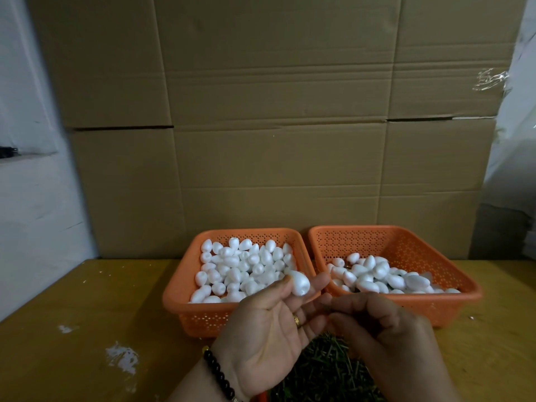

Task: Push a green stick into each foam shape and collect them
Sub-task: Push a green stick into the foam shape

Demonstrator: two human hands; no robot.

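Presently, the left hand (269, 323) is raised palm-up over the near edge of the left orange perforated plastic basket (185, 303), with a white egg-shaped foam piece (298, 282) pinched between its thumb and fingertips; the remaining fingers are extended and slightly apart. A gold ring sits on one finger, and a dark beaded bracelet (217, 372) circles the wrist.

The right hand (385, 329) is just beside the left, fingers curled inward with the tips drawn together near the left hand's fingers. Whether a stick is held between them cannot be told; the area is dim and blurred.

The left basket holds a heaped quantity of loose white foam shapes (240, 265). The right orange perforated plastic basket (406, 248), standing just beside it with the rims nearly touching, holds a smaller pile of white foam shapes (383, 277) gathered toward its near side. Whether these carry sticks cannot be confirmed.

A pile of dark green sticks (324, 372) lies on the yellow wooden table (87, 300) below both hands, partly hidden by them. White scuff marks show on the table at left. Large brown cardboard boxes (275, 111) stand stacked behind the baskets.
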